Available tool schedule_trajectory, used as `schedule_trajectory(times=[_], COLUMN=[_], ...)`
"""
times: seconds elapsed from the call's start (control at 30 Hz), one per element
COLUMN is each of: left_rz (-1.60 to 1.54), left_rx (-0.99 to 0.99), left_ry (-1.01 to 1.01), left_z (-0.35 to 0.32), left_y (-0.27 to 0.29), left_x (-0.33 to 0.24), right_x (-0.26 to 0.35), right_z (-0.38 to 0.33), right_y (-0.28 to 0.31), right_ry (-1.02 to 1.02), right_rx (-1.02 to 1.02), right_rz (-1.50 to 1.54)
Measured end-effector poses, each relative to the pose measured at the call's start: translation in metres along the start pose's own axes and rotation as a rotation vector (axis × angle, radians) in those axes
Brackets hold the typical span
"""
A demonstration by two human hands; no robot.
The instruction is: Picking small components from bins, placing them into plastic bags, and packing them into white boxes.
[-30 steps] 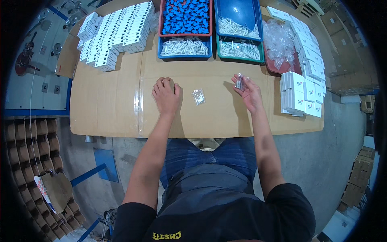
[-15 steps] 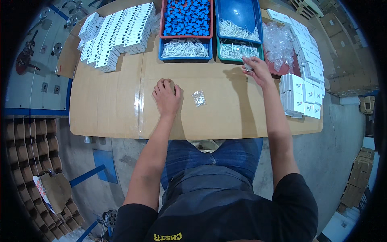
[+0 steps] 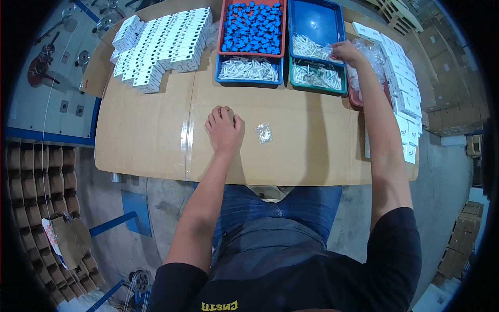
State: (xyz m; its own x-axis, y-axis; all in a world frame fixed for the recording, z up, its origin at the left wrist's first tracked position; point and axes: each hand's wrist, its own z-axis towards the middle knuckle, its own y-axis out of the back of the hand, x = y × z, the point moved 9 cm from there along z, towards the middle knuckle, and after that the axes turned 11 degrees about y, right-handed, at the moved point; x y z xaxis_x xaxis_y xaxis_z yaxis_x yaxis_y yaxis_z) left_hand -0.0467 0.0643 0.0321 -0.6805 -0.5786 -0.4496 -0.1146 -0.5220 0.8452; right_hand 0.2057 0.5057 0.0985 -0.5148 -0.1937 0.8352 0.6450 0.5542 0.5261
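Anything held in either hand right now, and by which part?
Right hand: cannot tell, at the upper blue rectangular plastic tray. Left hand: nothing visibly held.

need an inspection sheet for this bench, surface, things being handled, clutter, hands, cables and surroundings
Surface: tan cardboard sheet, clear tape strip along a seam
Things handled: small clear packet flat on the cardboard; white pieces in the upper blue tray
Clutter: crumpled clear bags heaped over a red tray; white boxes stacked at left
Left hand: resting on the cardboard, fingers curled
Right hand: at the upper blue tray's right edge; grip unclear
Cables: thin pale cord or wire at far left
Surroundings: concrete floor, stacked brown cartons at right
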Motion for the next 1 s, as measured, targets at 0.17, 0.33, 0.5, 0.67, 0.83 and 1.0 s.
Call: schedule_trajectory(times=[0.17,0.33,0.5,0.67,0.83,1.0], left_rz=[-0.010,0.004,-0.019,-0.006,0.012,-0.010], left_rx=[-0.036,-0.013,0.010,0.026,0.005,0.019], left_ry=[-0.024,-0.002,-0.007,0.006,-0.012,-0.006], left_z=[0.001,0.001,0.001,0.000,0.000,0.003], left_y=[0.000,0.002,0.000,0.000,-0.006,-0.006], left_x=[-0.008,0.000,-0.006,-0.002,-0.005,-0.006], right_x=[0.036,0.057,0.061,0.019,-0.077,-0.086], right_z=[0.041,0.045,0.031,0.029,-0.016,-0.088], right_y=[0.014,0.016,0.042,0.070,0.168,0.208], right_ry=[0.199,0.344,0.525,0.247,-0.113,-0.216], right_rx=[0.101,-0.126,-0.420,-0.444,-0.467,-0.705], right_rz=[-1.041,-0.808,-0.912,-0.649,-0.589,-0.937])
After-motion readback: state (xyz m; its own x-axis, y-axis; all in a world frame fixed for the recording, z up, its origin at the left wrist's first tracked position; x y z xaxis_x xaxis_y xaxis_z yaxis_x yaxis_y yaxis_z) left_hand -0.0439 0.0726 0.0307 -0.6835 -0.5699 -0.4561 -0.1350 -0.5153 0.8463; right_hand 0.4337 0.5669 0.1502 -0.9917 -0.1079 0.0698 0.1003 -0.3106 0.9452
